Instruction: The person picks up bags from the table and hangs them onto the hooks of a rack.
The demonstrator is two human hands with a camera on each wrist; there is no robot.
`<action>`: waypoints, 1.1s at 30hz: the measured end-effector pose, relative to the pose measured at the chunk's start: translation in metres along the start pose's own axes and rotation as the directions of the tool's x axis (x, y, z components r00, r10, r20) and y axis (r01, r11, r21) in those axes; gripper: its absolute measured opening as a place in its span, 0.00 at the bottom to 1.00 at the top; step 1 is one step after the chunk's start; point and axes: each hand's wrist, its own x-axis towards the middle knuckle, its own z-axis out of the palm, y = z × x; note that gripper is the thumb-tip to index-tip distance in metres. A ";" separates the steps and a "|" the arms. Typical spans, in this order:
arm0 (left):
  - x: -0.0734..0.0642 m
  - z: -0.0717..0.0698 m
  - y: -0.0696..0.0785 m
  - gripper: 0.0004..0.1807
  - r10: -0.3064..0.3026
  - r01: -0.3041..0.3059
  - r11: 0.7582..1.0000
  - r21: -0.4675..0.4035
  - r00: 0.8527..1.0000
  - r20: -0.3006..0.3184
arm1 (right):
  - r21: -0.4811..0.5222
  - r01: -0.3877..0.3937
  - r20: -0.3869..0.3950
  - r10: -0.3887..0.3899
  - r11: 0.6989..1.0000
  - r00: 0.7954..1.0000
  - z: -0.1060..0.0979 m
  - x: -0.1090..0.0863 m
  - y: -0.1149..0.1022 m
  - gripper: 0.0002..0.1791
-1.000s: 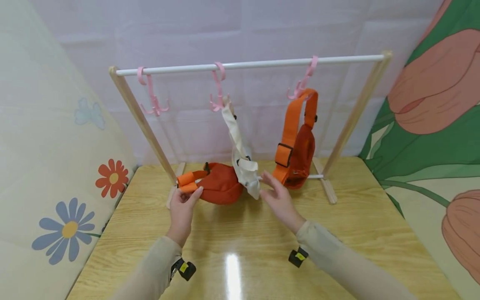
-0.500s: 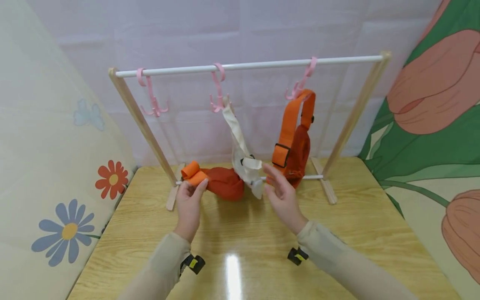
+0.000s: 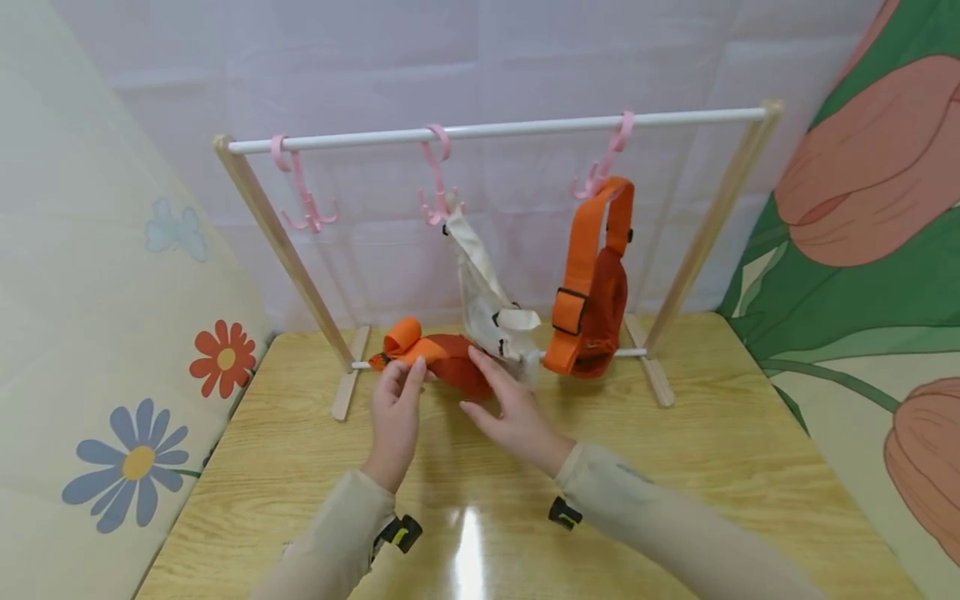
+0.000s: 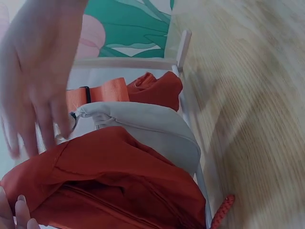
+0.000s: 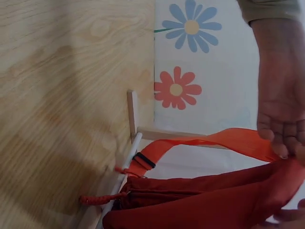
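A red waist bag (image 3: 459,377) with an orange strap (image 3: 405,335) is held above the table by my left hand (image 3: 397,417), whose fingers pinch it where strap and bag meet. My right hand (image 3: 517,412) reaches to the bag's right end, fingers extended and thumb apart; whether it touches the fabric is hard to tell. Behind it, a white waist bag (image 3: 483,304) hangs by its strap from the middle pink hook (image 3: 435,187). A second red waist bag (image 3: 606,312) hangs by its orange strap from the right pink hook (image 3: 600,171).
The rack has a white top rail (image 3: 525,128), wooden posts (image 3: 281,250) and a low white crossbar (image 3: 632,353). A bare pink hook (image 3: 306,196) hangs at the left. Wooden table (image 3: 675,500) lies in front; printed cloth (image 3: 862,208) stands at the sides.
My left hand has moved right with the red waist bag, and its strap loop has shifted. My right hand has left the white bag and come left to the red one.
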 end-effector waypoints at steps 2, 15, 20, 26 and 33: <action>-0.002 0.002 0.000 0.14 0.052 -0.052 0.999 0.001 0.998 0.022 | -0.067 -0.093 0.024 0.094 0.993 0.995 0.003 0.004 -0.001 0.40; -0.011 0.003 -0.008 0.04 0.277 -0.297 0.948 0.118 0.948 0.158 | -0.056 -0.138 -0.130 0.130 0.989 0.983 0.008 0.025 0.010 0.23; -0.011 -0.003 -0.017 0.13 0.352 -0.374 0.912 0.168 0.925 0.146 | -0.017 -0.139 -0.264 0.129 0.990 0.956 0.001 0.030 0.004 0.19; -0.011 -0.014 -0.030 0.18 0.401 -0.415 0.861 0.295 0.909 0.108 | 0.051 -0.164 -0.317 0.172 0.985 0.933 -0.013 0.035 -0.005 0.14; 0.000 -0.036 -0.042 0.25 0.587 -0.568 0.676 0.470 0.800 0.124 | 0.077 -0.211 -0.317 0.224 0.975 0.922 -0.031 0.034 -0.019 0.15</action>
